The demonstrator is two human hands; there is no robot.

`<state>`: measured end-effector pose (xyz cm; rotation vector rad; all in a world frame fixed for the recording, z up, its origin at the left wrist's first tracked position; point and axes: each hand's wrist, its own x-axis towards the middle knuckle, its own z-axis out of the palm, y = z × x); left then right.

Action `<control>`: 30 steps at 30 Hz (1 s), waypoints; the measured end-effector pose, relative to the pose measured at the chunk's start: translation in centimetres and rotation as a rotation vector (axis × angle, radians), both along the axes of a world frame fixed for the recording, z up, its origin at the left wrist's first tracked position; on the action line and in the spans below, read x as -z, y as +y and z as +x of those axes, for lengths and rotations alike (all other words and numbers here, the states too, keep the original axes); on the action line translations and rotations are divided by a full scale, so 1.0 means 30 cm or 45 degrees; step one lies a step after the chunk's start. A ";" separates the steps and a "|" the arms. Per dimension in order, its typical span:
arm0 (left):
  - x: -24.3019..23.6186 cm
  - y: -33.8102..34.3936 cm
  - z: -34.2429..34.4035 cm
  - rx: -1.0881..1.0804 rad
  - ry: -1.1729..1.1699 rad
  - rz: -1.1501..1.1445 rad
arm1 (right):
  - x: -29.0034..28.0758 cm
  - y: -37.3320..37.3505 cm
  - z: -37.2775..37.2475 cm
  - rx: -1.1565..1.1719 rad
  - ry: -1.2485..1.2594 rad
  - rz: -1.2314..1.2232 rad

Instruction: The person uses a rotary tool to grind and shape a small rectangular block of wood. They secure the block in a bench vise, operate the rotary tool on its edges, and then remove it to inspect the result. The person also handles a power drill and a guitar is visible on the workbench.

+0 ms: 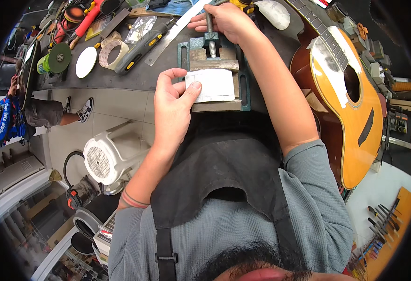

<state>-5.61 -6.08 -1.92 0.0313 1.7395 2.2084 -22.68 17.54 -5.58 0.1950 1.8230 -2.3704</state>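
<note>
- Worktop (168, 70): a dark surface is seen across the far part of the view, with tools scattered over its far left stretch.
- Acoustic guitar (350, 117): an amber-bodied instrument is laid at the right, neck pointing far; pale patches are seen on its top, and its near end is cut off by the arm and the picture's rim.
- Bench vise (243, 89): a blue-green metal vise is set at the near edge of the worktop, centre. It is judged heavy and rigid, and best moved by its body.
- White electric motor (104, 159): it is seen on the floor, low at the left, partly hidden by the forearm.
- Right hand (229, 21): it is clenched round the threaded vise screw (210, 40) at the far end; the handle itself is hidden under the hand.
- Left hand (172, 107): its fingers (191, 91) are pinched on the left edge of the white piece.
- White flat piece (212, 85): it is laid on top of the vise, between its wooden jaw faces. It is judged thin, light and easily bent or marked; an edge grip suits it. Whether it is paper, card or plastic cannot be made out, nor whether it is clamped.
- Tape roll (112, 52) and white disc (86, 62): both are laid far left, well apart from the vise.
- Another person's legs (60, 112) are glimpsed at the left.
</note>
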 end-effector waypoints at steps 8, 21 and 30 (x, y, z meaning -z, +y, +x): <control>-0.007 0.011 0.012 -0.042 -0.001 -0.004 | -0.029 -0.038 -0.095 0.108 -0.284 0.078; 0.009 0.012 0.018 -0.071 0.036 -0.024 | -0.114 0.014 -0.037 -0.230 0.776 1.498; 0.025 0.015 0.020 -0.109 0.047 -0.056 | -0.012 -0.065 -0.055 0.344 -0.011 -0.111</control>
